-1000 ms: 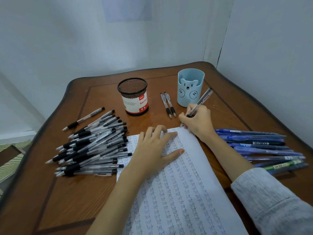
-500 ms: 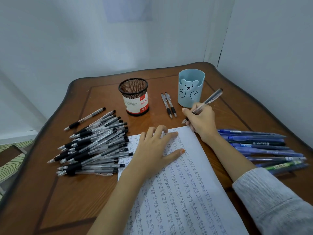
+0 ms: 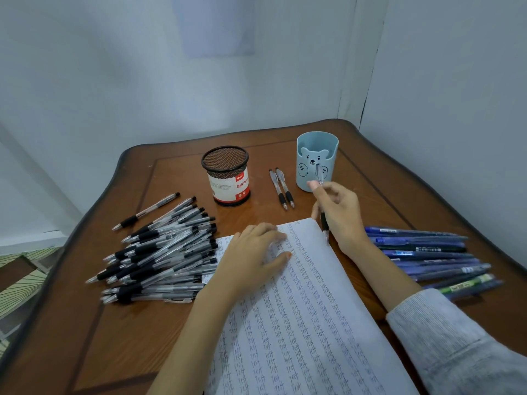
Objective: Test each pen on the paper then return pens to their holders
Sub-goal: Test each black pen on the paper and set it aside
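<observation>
Label on mesh holder: "Ball Pe"; paper: repeated "Test".

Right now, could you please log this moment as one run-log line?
right hand: grips pen, tip down at far edge of paper | left hand: flat on paper

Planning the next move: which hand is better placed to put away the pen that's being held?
Right, probably. The right hand grips the pen, close to the blue bear holder and the two pens lying beside it. The left hand lies flat on the paper, steadying it.
</observation>
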